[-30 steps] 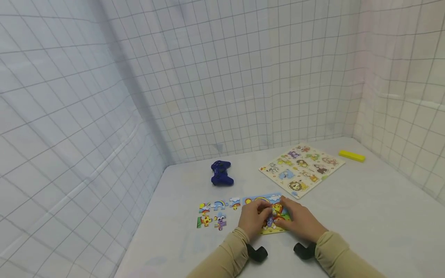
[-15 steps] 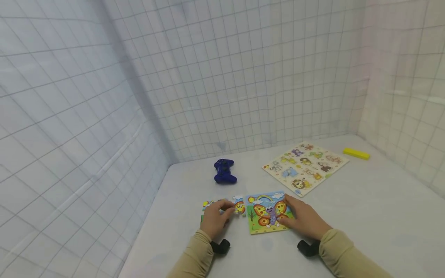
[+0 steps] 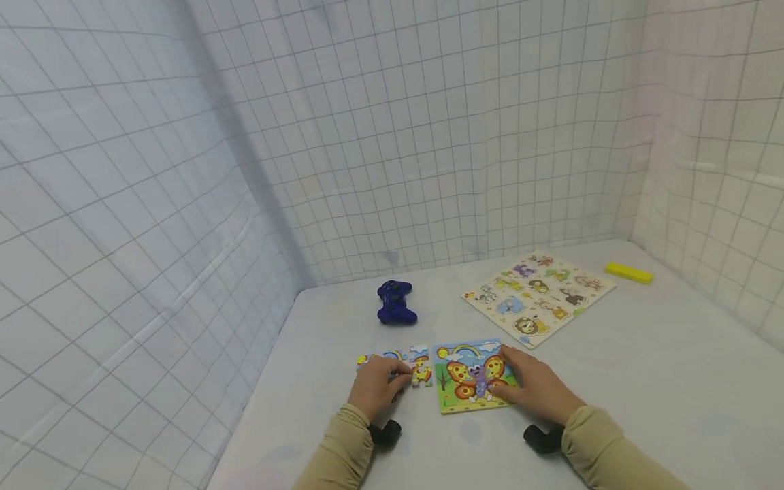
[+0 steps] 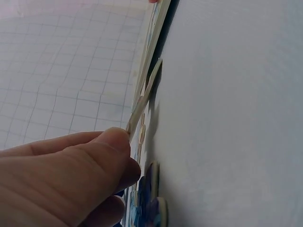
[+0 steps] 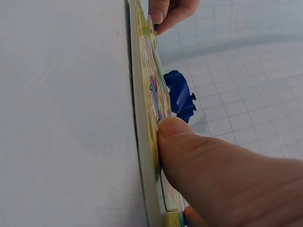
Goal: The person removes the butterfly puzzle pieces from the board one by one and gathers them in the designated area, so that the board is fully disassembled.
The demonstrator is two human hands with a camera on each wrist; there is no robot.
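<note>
A butterfly jigsaw puzzle board lies flat in front of me in the head view. On its right part rests my right hand, the thumb pressing the picture's face and the other fingers by the right edge. To the board's left, my left hand pinches a red and yellow jigsaw piece between thumb and fingertips. The left wrist view shows this piece edge-on and tilted. Behind the left hand lie loose jigsaw pieces, partly hidden by it.
Farther back stands a dark blue game controller. A wooden animal puzzle board lies at the back right, with a yellow bar beyond it. Grid-patterned white sheets enclose the white table.
My left hand has left the puzzle board, moved left to the loose pieces and now pinches one, drawn slightly nearer. The right hand stays on the board. The butterfly picture has come into view.
</note>
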